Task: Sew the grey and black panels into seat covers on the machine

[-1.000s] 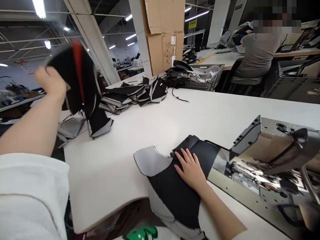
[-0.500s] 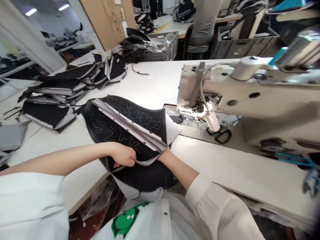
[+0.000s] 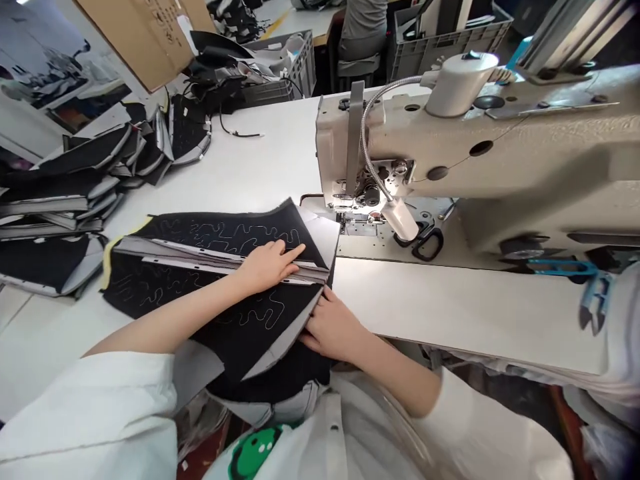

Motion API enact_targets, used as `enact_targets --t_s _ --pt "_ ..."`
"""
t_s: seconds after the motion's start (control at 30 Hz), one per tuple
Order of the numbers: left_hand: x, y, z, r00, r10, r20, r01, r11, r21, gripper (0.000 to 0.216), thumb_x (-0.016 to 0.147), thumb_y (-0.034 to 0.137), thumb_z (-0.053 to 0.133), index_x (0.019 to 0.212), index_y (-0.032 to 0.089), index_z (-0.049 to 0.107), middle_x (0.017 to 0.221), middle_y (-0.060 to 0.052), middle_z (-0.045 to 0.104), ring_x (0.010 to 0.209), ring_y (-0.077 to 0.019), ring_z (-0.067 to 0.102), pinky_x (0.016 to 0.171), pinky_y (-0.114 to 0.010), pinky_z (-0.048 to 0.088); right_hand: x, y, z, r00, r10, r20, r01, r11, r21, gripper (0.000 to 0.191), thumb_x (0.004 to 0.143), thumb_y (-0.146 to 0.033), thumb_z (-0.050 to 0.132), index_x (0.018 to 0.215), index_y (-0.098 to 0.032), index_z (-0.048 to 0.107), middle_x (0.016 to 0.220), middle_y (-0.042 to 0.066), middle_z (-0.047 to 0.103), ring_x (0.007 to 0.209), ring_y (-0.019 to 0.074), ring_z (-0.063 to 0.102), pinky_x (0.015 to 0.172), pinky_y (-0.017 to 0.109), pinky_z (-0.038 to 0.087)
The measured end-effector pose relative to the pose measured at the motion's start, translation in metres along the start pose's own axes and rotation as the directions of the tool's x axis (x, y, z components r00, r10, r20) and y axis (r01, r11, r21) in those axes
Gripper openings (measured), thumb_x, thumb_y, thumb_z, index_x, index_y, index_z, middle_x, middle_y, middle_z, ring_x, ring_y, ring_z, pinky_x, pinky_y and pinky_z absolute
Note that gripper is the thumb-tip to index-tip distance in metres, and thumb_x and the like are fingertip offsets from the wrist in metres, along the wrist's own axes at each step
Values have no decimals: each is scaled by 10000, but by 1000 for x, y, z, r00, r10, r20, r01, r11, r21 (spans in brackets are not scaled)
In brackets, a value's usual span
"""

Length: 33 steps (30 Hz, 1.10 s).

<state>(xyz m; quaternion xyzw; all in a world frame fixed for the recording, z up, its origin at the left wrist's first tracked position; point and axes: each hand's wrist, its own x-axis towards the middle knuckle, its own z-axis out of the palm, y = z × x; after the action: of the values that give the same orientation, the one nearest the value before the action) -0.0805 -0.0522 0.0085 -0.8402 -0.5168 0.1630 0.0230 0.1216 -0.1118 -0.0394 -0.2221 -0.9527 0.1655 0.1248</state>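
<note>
The left hand point(image 3: 267, 268) lies flat, grip open, on the black cloth panel with pale squiggly stitching point(image 3: 220, 241) — mid-frame, on the white counter point(image 3: 260, 173). The right hand point(image 3: 340, 329) touches the panel's edge — I can't tell its grip.

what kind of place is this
Probably a sewing workshop or factory floor: a stitched black panel lies by a large sewing machine, more black-and-grey pieces are heaped on the same white table, and another person sits behind.
</note>
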Motion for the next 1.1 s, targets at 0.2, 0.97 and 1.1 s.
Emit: enact_targets --t_s 0.2,0.97,1.1 --pt "23 12 -23 998 11 -67 -22 984 -175 482 944 484 344 1192 152 590 1036 -99 559 943 -232 516 808 -344 446 -23 0 -7 997 8 72 -1 994 -105 496 700 -245 686 1182 -176 587 1398 151 446 1337 313 320 1146 559 129" --pt "67 45 -12 981 -83 -177 36 967 -253 499 939 388 314 1392 216 431 1295 -125 478 1082 -298 433 887 -445 390 -30 14 4 986 -39 -163 4 978 -209 230 910 -137 454 1075 -151 614 1189 91 611 1186 240 491 1079 488 351" --pt "67 54 -10 978 -115 -173 62 955 -289 507 946 361 286 1403 169 395 1444 -113 365 1235 -313 345 945 -473 355 -34 20 0 991 -43 -129 21 985 -170 256 918 -144 444 1117 -165 605 1212 69 602 1204 236 471 1098 478 328"
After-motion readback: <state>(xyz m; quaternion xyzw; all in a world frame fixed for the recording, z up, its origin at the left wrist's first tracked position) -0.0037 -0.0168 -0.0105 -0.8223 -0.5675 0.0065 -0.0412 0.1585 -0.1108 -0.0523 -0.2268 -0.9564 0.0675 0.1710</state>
